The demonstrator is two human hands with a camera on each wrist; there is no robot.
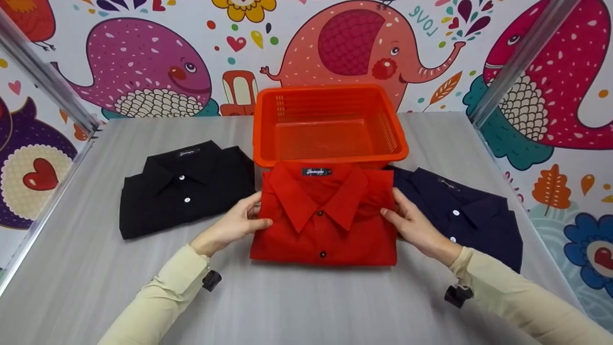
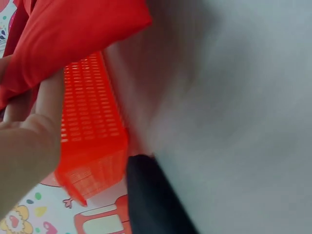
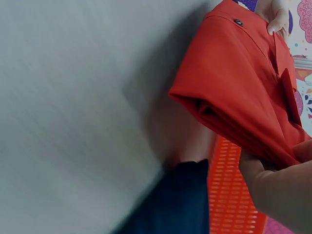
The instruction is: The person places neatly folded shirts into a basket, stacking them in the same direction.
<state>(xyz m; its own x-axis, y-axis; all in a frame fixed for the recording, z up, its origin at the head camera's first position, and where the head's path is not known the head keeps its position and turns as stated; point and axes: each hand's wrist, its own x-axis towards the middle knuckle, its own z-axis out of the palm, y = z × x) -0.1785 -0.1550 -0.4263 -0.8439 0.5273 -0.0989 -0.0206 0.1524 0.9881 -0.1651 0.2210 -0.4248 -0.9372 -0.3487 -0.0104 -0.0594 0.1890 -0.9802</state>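
Tabletop (image 1: 306, 306); red shirt (image 1: 292, 242) between left grip (image 1: 233, 224), right grip (image 1: 418, 226).

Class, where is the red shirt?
In the head view, the red shirt is at the centre, held between the left hand and right hand, in front of the orange basket, with the black shirt left and navy shirt right.

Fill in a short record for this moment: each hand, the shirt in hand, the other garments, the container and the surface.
Left hand: pinches one side of the red shirt
Right hand: pinches its opposite side
Red shirt: folded, dark buttons, collar toward the basket, raised off the table
Black shirt: folded, on the table to the left, white buttons
Navy shirt: folded, to the right, white buttons
Basket: orange, beyond the red shirt
Table: pale grey
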